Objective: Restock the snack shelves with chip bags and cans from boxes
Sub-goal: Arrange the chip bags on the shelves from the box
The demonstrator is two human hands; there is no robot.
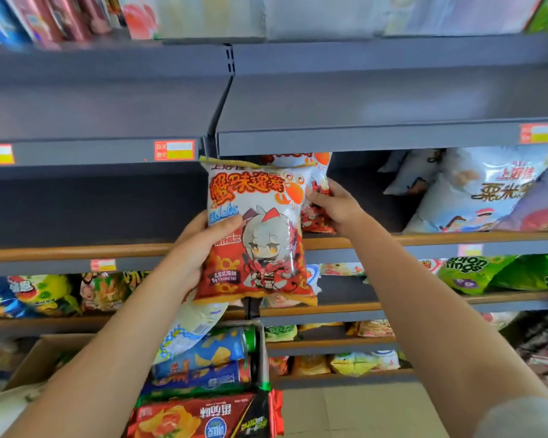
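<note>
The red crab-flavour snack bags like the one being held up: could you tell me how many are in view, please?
2. One crab-flavour bag is gripped in the left hand before the shelf; the second bag stands behind it on the shelf, held by the right hand. Others may be hidden behind.

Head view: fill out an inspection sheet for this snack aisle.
Surface: grey shelf with price tags, bare on top as far as seen.
Job's things: crab-flavour bag held up; a matching bag behind it on the shelf below; chip cans in an open box.
Clutter: nothing seen.
Hands: left hand grips the front bag; right hand holds the rear bag.
Cables: nothing seen.
Surroundings: pale blue bags to the right, green onion-ring bags lower down.
</note>
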